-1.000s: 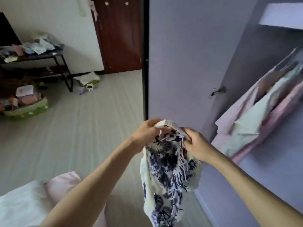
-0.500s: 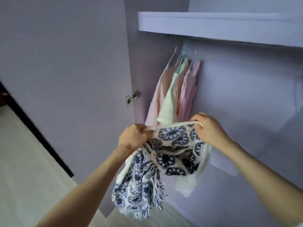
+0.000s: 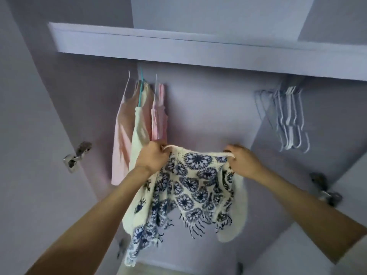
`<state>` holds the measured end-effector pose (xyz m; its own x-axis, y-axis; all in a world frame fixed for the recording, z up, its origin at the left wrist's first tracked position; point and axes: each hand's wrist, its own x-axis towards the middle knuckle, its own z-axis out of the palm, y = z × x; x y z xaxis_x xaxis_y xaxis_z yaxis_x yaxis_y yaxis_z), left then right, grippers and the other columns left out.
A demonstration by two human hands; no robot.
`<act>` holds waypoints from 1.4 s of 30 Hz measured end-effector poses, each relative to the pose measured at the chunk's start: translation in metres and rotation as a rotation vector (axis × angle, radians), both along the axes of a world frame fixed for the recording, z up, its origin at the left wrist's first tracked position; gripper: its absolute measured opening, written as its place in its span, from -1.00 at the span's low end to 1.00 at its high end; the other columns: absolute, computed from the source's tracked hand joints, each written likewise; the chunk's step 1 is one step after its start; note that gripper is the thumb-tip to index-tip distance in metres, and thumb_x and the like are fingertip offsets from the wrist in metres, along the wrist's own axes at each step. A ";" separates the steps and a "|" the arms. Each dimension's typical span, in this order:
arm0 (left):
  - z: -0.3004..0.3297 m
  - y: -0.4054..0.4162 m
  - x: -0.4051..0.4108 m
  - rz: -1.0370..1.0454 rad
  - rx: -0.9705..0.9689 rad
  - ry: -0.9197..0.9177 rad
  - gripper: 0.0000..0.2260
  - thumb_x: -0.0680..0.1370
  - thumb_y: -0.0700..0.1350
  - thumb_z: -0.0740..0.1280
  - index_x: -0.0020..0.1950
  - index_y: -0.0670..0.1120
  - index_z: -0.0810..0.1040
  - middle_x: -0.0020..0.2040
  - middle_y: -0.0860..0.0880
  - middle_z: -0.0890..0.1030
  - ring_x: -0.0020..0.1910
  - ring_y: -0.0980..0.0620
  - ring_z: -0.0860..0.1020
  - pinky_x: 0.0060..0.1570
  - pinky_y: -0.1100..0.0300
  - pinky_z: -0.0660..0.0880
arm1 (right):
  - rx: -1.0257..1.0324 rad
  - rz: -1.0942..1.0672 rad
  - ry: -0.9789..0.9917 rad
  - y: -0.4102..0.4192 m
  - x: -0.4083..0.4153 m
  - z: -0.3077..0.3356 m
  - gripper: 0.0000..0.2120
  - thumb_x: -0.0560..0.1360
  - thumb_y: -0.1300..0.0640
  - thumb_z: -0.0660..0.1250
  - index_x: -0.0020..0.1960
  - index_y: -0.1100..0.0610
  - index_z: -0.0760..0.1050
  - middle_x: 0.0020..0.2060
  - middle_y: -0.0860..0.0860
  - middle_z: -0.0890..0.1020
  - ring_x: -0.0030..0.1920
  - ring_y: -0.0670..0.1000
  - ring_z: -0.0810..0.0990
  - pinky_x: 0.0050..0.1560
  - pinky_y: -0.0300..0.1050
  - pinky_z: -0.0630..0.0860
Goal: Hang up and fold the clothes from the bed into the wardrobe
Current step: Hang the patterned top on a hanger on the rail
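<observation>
Head view: both hands up inside the open wardrobe (image 3: 198, 108), below its shelf (image 3: 178, 50). Left hand (image 3: 152, 156) has fingers curled, gripping the left end of the top edge of a cream garment with dark blue floral print (image 3: 196, 187). Right hand (image 3: 241, 159) grips the right end of the same edge, fingers curled round it. Edge is stretched roughly level between the two hands; the rest hangs loose below, bunched at lower left. Three hung garments (image 3: 139, 124), pink and cream, sit just behind and left of the left hand. Bunch of empty white hangers (image 3: 288, 116) hangs at upper right, well apart from the garment. Door hinges (image 3: 76, 156) visible on both sides.
</observation>
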<state>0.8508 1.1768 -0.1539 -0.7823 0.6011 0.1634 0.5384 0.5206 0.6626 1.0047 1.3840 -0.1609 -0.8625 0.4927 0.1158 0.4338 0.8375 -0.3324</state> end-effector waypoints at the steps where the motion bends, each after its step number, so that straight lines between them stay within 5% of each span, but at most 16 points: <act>1: 0.006 0.015 0.003 -0.067 -0.009 0.001 -0.83 0.56 -0.14 0.25 0.03 -0.11 0.62 -0.08 -0.10 0.65 -0.06 -0.10 0.58 -0.10 0.22 0.42 | -0.148 0.034 -0.086 0.008 0.005 0.002 -0.80 0.51 0.31 0.18 0.08 0.21 0.50 -0.12 0.13 0.58 -0.21 0.09 0.54 -0.28 -0.19 0.40; 3: 0.015 0.046 0.008 -0.133 0.056 -0.049 -0.83 0.54 -0.20 0.27 0.04 -0.12 0.64 -0.10 -0.04 0.65 -0.06 -0.02 0.57 -0.11 0.28 0.39 | -0.334 0.072 -0.248 0.027 0.020 0.006 -0.90 0.54 0.25 0.22 0.01 0.19 0.50 -0.21 0.06 0.55 -0.23 0.02 0.52 -0.26 -0.18 0.41; 5: 0.025 0.066 0.011 -0.116 0.168 -0.140 -0.85 0.50 -0.22 0.31 0.01 -0.12 0.64 -0.16 0.04 0.60 -0.12 0.06 0.53 -0.22 0.37 0.31 | -0.312 0.031 -0.147 0.048 0.029 0.004 -0.91 0.55 0.17 0.25 -0.03 0.16 0.51 -0.12 0.07 0.57 -0.11 0.01 0.53 -0.12 -0.18 0.40; 8: 0.036 0.110 0.017 -0.163 0.245 -0.237 -0.89 0.45 -0.25 0.33 -0.16 -0.08 0.62 -0.31 0.06 0.60 -0.32 0.11 0.49 -0.43 0.39 0.35 | 0.192 -0.261 0.024 0.094 0.037 0.008 -0.80 0.54 0.16 0.19 0.09 0.21 0.50 0.06 0.16 0.55 0.08 0.15 0.53 -0.01 -0.05 0.46; 11: 0.044 0.136 0.025 -0.172 0.296 -0.291 -0.79 0.41 -0.30 0.32 -0.35 -0.04 0.58 -0.59 0.15 0.48 -0.62 0.18 0.33 -0.62 0.36 0.27 | 0.536 -0.393 -0.117 0.132 0.031 0.020 -0.70 0.50 0.18 0.19 0.20 0.23 0.44 0.14 0.15 0.51 0.21 0.15 0.44 0.07 -0.02 0.42; 15: 0.042 0.155 0.026 -0.153 0.352 -0.324 -0.72 0.40 -0.32 0.31 -0.42 0.01 0.57 -0.62 0.16 0.45 -0.66 0.18 0.29 -0.63 0.37 0.23 | 0.807 -0.556 -0.342 0.153 0.017 0.022 -0.70 0.18 0.08 0.30 -0.18 0.17 0.67 -0.36 0.02 0.65 -0.31 -0.01 0.62 -0.35 -0.22 0.51; 17: 0.039 0.159 0.024 -0.168 0.356 -0.336 -0.68 0.40 -0.33 0.31 -0.47 0.02 0.59 -0.59 0.15 0.49 -0.64 0.20 0.31 -0.63 0.40 0.23 | 0.724 -0.608 -0.417 0.156 0.013 0.021 -0.61 0.21 0.03 0.37 -0.01 0.16 0.66 -0.38 -0.01 0.65 -0.35 -0.09 0.62 -0.42 -0.27 0.45; 20: 0.034 0.158 0.022 -0.185 0.346 -0.360 -0.67 0.41 -0.34 0.30 -0.47 0.01 0.59 -0.59 0.13 0.50 -0.66 0.19 0.29 -0.65 0.41 0.21 | 0.529 -0.638 -0.295 0.179 0.004 0.004 -0.50 0.48 0.26 0.22 0.37 0.38 0.21 0.00 0.14 0.64 -0.02 0.10 0.64 -0.21 -0.14 0.46; 24: 0.030 0.158 0.018 -0.155 0.284 -0.332 -0.78 0.43 -0.28 0.33 -0.34 -0.01 0.59 -0.51 0.11 0.57 -0.58 0.20 0.36 -0.59 0.39 0.28 | 0.281 -0.655 0.118 0.187 -0.006 0.004 -0.76 0.57 0.24 0.11 0.17 0.34 0.38 -0.02 0.29 0.62 0.03 0.29 0.59 -0.15 -0.01 0.45; 29: 0.026 0.155 0.014 -0.093 0.147 -0.213 -0.93 0.52 -0.17 0.25 -0.10 -0.12 0.52 -0.37 0.07 0.58 -0.47 0.19 0.47 -0.45 0.33 0.36 | 0.063 -0.535 0.529 0.168 -0.022 0.018 -0.78 0.57 0.23 0.10 0.09 0.31 0.44 -0.13 0.32 0.61 -0.09 0.30 0.58 -0.25 -0.08 0.29; 35: 0.012 0.129 0.011 0.095 -0.117 -0.007 -0.65 0.58 0.14 0.14 0.06 -0.16 0.35 -0.15 -0.11 0.53 -0.13 -0.16 0.53 -0.14 0.05 0.44 | -0.228 -0.355 0.661 0.113 -0.015 -0.013 -0.86 0.52 0.32 0.18 -0.05 0.32 0.51 -0.33 0.14 0.53 -0.25 0.11 0.50 -0.22 -0.08 0.37; 39: -0.002 0.110 0.010 0.124 -0.046 -0.284 -0.59 0.62 0.07 0.06 0.15 -0.24 0.48 -0.21 -0.13 0.53 -0.21 -0.10 0.52 -0.17 0.14 0.36 | -0.252 -0.232 0.743 0.058 0.014 -0.073 -0.89 0.47 0.43 0.23 -0.18 0.29 0.46 -0.53 -0.07 0.34 -0.48 -0.10 0.35 -0.39 -0.20 0.32; 42: -0.013 0.095 0.012 0.112 -0.039 -0.390 -0.62 0.63 0.01 0.08 0.26 -0.20 0.48 -0.18 -0.06 0.50 -0.27 0.04 0.45 -0.15 0.21 0.31 | -0.504 -0.210 0.770 0.039 0.017 -0.093 -0.79 0.49 0.46 0.18 -0.12 0.17 0.39 -0.49 0.03 0.36 -0.49 -0.08 0.35 -0.39 -0.16 0.36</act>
<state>0.8627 1.2715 -0.1670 -0.8419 0.5089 -0.1796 0.1894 0.5902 0.7847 1.0217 1.4232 -0.2537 -0.5259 0.7764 0.3475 0.0696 0.4464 -0.8921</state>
